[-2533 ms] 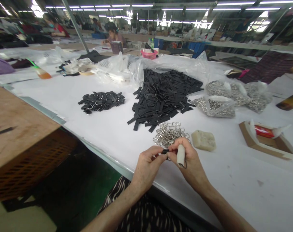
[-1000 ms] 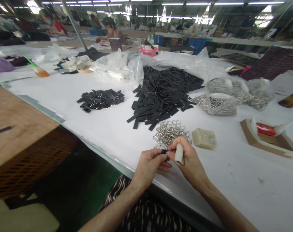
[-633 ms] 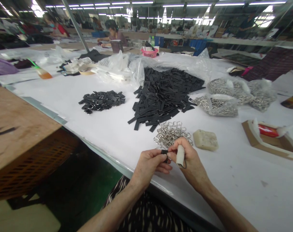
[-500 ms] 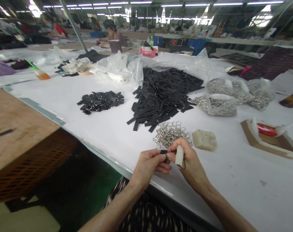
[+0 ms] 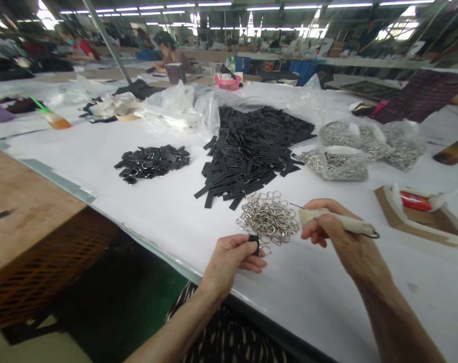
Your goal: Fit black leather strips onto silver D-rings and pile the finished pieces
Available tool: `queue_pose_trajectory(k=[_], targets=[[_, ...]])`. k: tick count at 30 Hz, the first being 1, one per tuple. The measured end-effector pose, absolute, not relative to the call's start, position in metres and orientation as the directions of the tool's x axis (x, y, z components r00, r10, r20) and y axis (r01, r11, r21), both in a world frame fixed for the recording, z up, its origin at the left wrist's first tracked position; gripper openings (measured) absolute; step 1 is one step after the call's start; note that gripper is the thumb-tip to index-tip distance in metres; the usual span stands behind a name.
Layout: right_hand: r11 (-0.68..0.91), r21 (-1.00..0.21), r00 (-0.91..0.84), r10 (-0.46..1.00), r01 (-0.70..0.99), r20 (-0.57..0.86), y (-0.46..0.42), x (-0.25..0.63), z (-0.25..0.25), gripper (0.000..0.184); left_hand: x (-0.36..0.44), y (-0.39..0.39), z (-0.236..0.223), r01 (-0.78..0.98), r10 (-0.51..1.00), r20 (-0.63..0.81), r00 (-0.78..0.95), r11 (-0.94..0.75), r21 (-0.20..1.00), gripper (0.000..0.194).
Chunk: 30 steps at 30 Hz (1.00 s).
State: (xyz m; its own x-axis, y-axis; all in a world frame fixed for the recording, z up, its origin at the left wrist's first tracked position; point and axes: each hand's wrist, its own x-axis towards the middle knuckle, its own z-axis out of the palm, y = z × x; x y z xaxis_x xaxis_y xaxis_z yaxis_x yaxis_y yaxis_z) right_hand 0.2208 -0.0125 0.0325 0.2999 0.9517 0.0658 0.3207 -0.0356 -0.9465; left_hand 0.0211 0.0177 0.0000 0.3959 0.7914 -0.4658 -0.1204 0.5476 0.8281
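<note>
My left hand pinches a short folded black strap between thumb and fingertips, just in front of the heap of metal rings. A silver ring shows at the strap's right side. Raised to the right, my right hand is closed around an awl with a pale handle. Its thin metal tip points left toward the rings, and a dark loop sits at the handle's other end. The pale wax-like block on the table is mostly hidden by this hand.
A large heap of black straps lies beyond the rings, with a smaller pile of straps with rings to its left. Bags of metal hardware and an open cardboard box stand right. Co-workers sit farther back.
My right hand has moved away to the right from my left hand, turning the awl so its tip points left. The left hand keeps the folded strap almost in place.
</note>
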Motion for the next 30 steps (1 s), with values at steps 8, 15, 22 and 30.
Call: queue_pose_trajectory(k=[8,15,22,30], targets=[[-0.019,-0.971,0.482,0.870,0.240,0.102,-0.011,0.258,0.018,0.029,0.025,0.021,-0.007,-0.109,0.775,-0.460,0.434,0.552,0.827,0.016],[-0.097,-0.987,0.627,0.779,0.127,0.004,-0.009,0.267,0.005,0.021,0.033,0.022,-0.006,-0.097,0.774,-0.459,0.437,0.548,0.831,0.016],[-0.020,-0.974,0.666,0.733,0.224,0.138,-0.011,0.276,0.012,0.024,0.046,0.029,-0.001,-0.017,0.750,-0.489,0.445,0.553,0.833,0.017],[-0.132,-0.939,0.687,0.715,0.317,0.131,-0.005,0.275,0.006,0.021,0.065,0.034,-0.004,-0.010,0.701,-0.466,0.540,0.559,0.829,0.016]])
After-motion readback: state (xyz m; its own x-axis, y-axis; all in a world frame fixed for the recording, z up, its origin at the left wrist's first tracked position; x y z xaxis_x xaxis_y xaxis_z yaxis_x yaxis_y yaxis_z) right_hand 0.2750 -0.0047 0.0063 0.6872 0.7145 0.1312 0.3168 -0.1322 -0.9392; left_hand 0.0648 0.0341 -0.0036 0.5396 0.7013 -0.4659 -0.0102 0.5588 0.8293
